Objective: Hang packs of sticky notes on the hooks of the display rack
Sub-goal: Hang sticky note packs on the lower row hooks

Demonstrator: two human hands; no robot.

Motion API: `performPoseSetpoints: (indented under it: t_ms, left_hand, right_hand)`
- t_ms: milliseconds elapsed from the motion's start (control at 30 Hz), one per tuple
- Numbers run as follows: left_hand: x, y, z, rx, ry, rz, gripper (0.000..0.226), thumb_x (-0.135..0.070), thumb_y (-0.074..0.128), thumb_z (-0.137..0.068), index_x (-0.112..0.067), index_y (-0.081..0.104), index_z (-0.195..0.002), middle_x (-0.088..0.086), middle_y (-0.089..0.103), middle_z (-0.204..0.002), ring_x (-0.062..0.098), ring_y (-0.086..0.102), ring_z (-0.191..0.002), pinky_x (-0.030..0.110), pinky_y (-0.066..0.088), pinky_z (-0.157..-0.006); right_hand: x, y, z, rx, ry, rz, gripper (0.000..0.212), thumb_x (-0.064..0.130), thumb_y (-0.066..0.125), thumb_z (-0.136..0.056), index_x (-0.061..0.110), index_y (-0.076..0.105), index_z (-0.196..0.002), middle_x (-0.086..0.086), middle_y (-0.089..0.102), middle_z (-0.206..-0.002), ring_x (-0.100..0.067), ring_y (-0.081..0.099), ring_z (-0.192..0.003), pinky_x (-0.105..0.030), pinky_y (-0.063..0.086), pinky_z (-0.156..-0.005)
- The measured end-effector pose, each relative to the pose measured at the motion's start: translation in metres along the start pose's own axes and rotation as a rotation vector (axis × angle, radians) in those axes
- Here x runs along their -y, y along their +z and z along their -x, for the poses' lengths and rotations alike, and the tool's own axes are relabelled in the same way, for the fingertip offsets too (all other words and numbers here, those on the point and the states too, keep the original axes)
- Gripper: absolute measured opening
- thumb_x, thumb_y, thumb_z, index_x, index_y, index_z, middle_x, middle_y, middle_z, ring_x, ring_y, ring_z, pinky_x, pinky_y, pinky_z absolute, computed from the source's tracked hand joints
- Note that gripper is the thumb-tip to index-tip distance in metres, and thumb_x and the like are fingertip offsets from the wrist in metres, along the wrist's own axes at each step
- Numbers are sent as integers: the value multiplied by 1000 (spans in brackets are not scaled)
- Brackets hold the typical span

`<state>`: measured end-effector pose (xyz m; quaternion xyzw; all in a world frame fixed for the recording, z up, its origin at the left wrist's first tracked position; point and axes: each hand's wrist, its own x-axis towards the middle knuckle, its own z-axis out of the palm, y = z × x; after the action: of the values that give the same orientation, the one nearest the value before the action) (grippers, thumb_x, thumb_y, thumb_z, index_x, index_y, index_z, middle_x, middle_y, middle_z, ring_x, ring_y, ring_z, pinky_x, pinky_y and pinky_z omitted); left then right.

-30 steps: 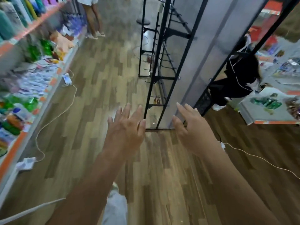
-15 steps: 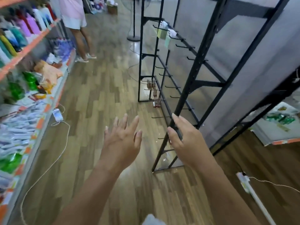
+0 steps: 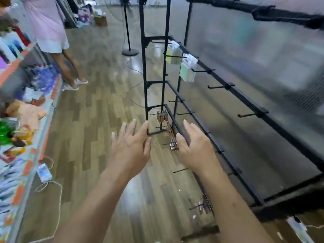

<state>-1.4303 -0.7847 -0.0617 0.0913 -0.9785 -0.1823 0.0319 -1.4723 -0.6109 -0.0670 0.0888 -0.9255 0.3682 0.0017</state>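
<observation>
Sticky-note packs [image 3: 188, 69] hang on the display rack [image 3: 144, 76], up beyond both hands and nearer than half a second ago. Left hand [image 3: 130, 149] and right hand [image 3: 194, 148] stay spread wide, holding nothing.

The display rack [image 3: 263, 116]: upper bar motion-blurred, right end cut off by the frame edge. Two packs of sticky notes [image 3: 187, 69]: print illegible. Small reddish goods [image 3: 162, 116] hung low: kind indeterminable, one bunch partly hidden behind the right hand [image 3: 196, 148]. The bystander [image 3: 47, 23]: cut off at the top edge. The left shelf [image 3: 15, 120]: stock blurred.
</observation>
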Motion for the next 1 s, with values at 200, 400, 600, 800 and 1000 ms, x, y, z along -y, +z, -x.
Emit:
performPoseSetpoints:
  t_ms: [200, 400, 600, 800, 1000]
  left_hand:
    - [34, -8, -143, 3, 69, 47, 54, -42, 31, -103, -33, 17, -154, 3, 11, -163, 27, 4, -151, 52, 9, -119]
    - [81, -14, -289, 67, 209, 48, 55, -44, 30, -103, -33, 16, -154, 3, 8, -164, 25, 2, -151, 49, 9, -120]
    - [92, -28, -423, 172, 360, 155, 56, -44, 34, -102, -32, 19, -155, 0, 10, -164, 19, 6, -151, 42, 14, -120]
    - [70, -12, -527, 266, 482, 247, 57, -40, 40, -102, -26, 23, -155, -1, 19, -162, 15, 18, -148, 34, 20, -117]
    - [36, 26, -626, 348, 589, 314, 59, -31, 50, -99, -9, 29, -151, 7, 39, -151, 19, 33, -139, 21, 24, -105]
  right_hand:
    - [24, 19, -125, -78, 78, 51, 55, 36, 43, -101, 22, 29, -151, -5, 27, -157, -22, 16, -148, -36, 16, -119]
    - [46, 67, -245, -153, 227, 54, 57, 37, 41, -101, 23, 24, -153, -5, 22, -160, -23, 13, -148, -35, 15, -119]
    - [66, 83, -336, -264, 404, 38, 62, 40, 43, -100, 20, 20, -154, -1, 23, -159, -16, 19, -146, -31, 18, -116]
    - [47, 91, -401, -430, 607, -54, 66, 38, 48, -98, 20, 18, -154, 0, 31, -156, -17, 29, -143, -36, 26, -115]
    - [23, 100, -467, -725, 788, -97, 71, 27, 56, -95, 21, 15, -153, -4, 41, -144, -21, 42, -130, -35, 37, -102]
